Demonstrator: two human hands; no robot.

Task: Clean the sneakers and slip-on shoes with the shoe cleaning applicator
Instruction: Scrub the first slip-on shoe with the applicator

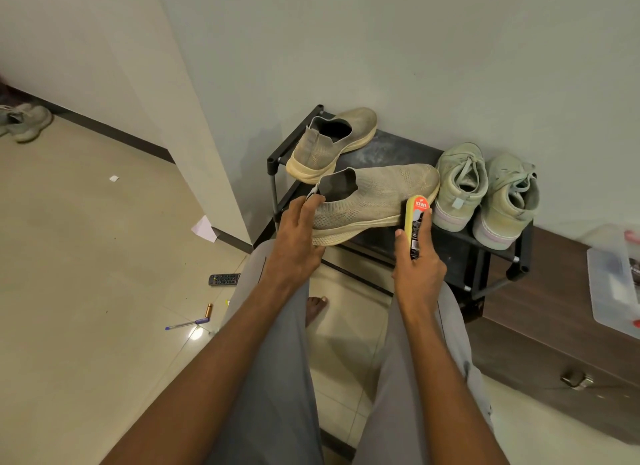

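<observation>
A beige knit slip-on shoe (374,201) lies on its side at the front of the black shoe rack (398,149). My left hand (298,236) grips its heel end, fingers at the collar and pull tab. My right hand (417,267) holds the shoe cleaning applicator (415,222), a black bottle with an orange label and yellow sponge edge, its tip against the shoe's side near the sole. The second slip-on shoe (329,142) stands at the rack's back left. Two pale green sneakers (485,190) stand side by side on the rack's right end, heels toward me.
A brown cabinet (554,343) with a clear plastic box (616,284) stands to the right. On the tiled floor to the left lie a remote control (224,279), a pen (187,323), a battery (208,310) and paper scraps. Another sneaker pair (24,121) sits far left by the wall.
</observation>
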